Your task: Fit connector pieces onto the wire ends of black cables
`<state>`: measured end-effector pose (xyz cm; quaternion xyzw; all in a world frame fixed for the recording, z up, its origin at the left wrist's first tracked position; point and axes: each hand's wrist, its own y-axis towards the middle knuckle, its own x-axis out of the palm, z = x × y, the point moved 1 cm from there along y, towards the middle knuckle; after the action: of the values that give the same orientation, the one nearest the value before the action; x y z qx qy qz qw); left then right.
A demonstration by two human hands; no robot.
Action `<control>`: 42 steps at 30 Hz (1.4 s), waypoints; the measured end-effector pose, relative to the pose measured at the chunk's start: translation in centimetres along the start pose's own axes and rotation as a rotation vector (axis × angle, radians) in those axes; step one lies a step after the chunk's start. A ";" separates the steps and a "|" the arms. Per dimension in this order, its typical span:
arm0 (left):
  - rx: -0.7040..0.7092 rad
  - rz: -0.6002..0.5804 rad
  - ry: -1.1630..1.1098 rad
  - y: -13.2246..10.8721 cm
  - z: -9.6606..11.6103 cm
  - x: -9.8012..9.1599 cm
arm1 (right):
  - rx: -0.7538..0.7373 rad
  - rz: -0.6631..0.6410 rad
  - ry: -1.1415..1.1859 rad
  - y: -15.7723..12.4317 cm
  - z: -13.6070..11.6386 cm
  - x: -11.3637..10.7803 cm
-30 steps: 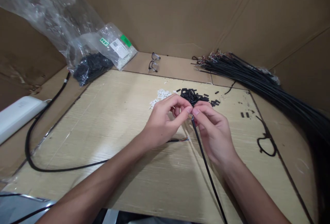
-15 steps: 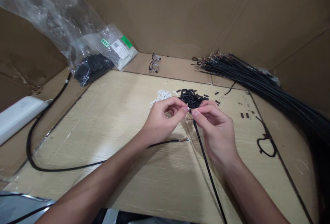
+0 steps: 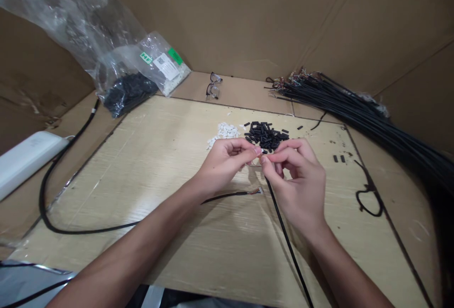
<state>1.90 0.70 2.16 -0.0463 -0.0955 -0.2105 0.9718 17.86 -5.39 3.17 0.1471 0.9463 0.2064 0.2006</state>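
My left hand pinches a tiny white connector between thumb and forefinger. Close against it, my right hand is closed on a thin wire at the end of a black cable, which runs down toward the table's front edge. Fingertips partly hide the wires, so whether one sits inside the connector cannot be made out. Below my left hand lies a second black cable, its coloured wires ending in a white plug. Just beyond my fingers are a pile of white connectors and one of black tube pieces.
A thick bundle of black cables lies at the right. Plastic bags of parts stand back left, near glasses. A white box sits at the left; a looped black strap lies right. Cardboard walls enclose the table.
My right hand has shifted slightly left, its thumb and forefinger now nearer the connector. My left hand stays almost in place. The whole view has moved slightly.
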 end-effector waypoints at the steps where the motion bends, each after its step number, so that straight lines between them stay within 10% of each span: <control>1: 0.005 -0.003 0.006 0.0 0.0 0.0 | -0.018 0.000 -0.019 0.0 0.0 0.0; 12: 0.089 -0.016 0.278 -0.3 -0.4 0.6 | -0.159 0.065 -0.136 -0.3 -0.2 0.3; 23: 0.113 -0.045 0.313 -0.4 -0.3 0.5 | 0.526 -0.023 0.493 0.6 1.7 0.2; 42: 0.088 0.025 0.074 0.1 -0.1 0.2 | 0.214 0.109 0.160 0.5 0.9 -0.1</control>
<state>2.15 0.68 2.09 0.0033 -0.0681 -0.1955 0.9783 18.46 -4.63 2.65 0.2019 0.9665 0.1257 0.0963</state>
